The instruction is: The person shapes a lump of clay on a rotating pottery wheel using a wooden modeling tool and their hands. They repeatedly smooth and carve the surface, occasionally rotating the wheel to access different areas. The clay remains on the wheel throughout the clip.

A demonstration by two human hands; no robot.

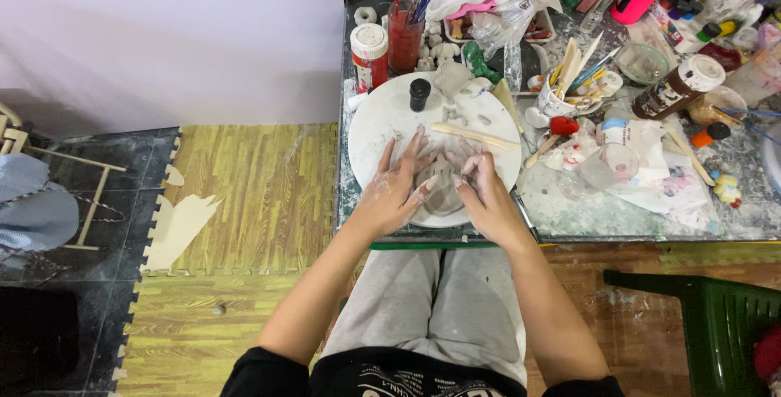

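Grey clay lump (440, 189) — near edge of round white board (382, 120), pressed between left hand (396, 187) and right hand (485, 194), fingers spread against it. Beyond: wooden stick (474, 136), small black bottle (419, 93), red-labelled jar (369, 55), cup of brushes (405, 35) — crowded table (651, 210).

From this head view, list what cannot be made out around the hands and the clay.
- Clay: its shape is unclear; the left hand and right hand cover both sides.
- Round board: its near rim is hidden under the hands.
- Small figures behind the board: too small to identify.
- Green chair: cut off by the right and bottom edges.
- Blue-grey thing: cut off by the left edge.
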